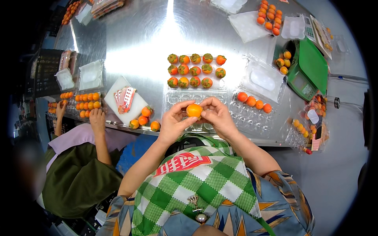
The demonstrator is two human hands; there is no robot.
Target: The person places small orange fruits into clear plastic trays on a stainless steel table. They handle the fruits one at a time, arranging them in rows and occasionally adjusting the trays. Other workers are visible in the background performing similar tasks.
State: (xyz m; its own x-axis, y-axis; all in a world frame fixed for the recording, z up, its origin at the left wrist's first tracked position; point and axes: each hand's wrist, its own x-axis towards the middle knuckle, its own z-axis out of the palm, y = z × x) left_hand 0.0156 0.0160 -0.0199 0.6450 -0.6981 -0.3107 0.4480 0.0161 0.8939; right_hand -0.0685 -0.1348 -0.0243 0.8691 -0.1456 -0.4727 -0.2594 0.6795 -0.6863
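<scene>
An orange persimmon [194, 111] is held between my left hand [176, 120] and my right hand [217, 116], with fingertips of both on it. Beneath them lies a clear plastic clamshell [170, 98]. Rows of persimmons [195, 70], most showing green calyxes, fill its far half, while the near half shows bare moulded hollows partly hidden by my hands. To the right, a second clear clamshell [251, 118] carries one row of smooth persimmons [251, 101], with a white foam liner [261, 78] in its far half. Loose persimmons [143, 120] sit at the table edge on my left.
Printed labels [125, 98] lie on a white board [124, 116] at left. Further left, a co-worker's hands [97, 119] work over a filled tray [88, 101]. A green scale [308, 67] stands at right, near persimmons [284, 62]. Another filled tray [270, 16] is at the far right of the metal table [133, 38].
</scene>
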